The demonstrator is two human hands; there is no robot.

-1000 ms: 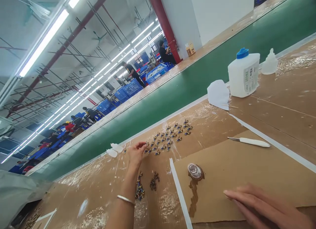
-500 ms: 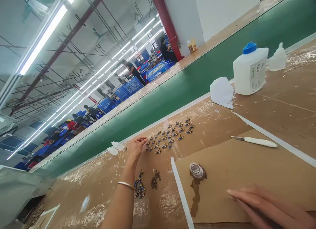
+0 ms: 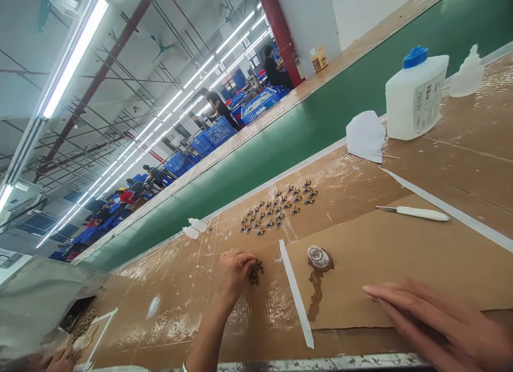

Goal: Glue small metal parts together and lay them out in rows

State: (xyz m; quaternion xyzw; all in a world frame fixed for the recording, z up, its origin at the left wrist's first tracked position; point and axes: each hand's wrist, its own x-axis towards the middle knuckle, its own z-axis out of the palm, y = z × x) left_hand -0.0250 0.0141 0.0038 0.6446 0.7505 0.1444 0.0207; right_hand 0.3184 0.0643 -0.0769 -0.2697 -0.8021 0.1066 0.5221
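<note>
One camera only, worn on the person's head, looks forward and down over the cardboard-covered table (image 3: 460,166), rolled hard sideways so the green belt (image 3: 320,126) runs slantwise. The left hand (image 3: 234,273) and right hand (image 3: 441,321) lie close at the bottom edge; the hall's ceiling lights (image 3: 74,54) stand far off, upper left

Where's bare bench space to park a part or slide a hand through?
Free: the cardboard sheet between the knife, the small dish and the right hand; also the brown stretch between the long white strip and the blue-capped bottle. Crowded: around the left hand, with the dark pile at its fingers and the rows of small pieces just beyond.
</note>
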